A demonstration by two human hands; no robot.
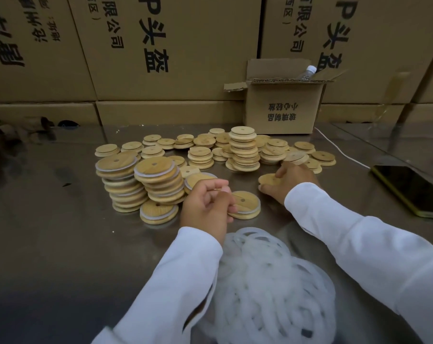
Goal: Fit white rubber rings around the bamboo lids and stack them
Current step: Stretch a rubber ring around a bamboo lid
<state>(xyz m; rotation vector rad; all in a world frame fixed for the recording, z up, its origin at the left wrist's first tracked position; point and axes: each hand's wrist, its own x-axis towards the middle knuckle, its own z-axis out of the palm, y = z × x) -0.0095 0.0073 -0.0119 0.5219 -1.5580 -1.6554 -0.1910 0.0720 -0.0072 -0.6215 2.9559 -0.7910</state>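
Pinching a holed, white-ringed bamboo lid (247,205), left grip (206,202); right grip (288,181) curled round a bare lid (266,179)

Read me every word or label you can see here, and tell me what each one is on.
"玻璃制品", "小心轻放": small box, upside down.
"P头盔": middle carton, sideways; also right carton.
"限公司": same two cartons, start cut off.
"西区)": middle carton, top edge.
Left carton: print cropped, unreadable.
Lids, bottle, phone: no readable text.
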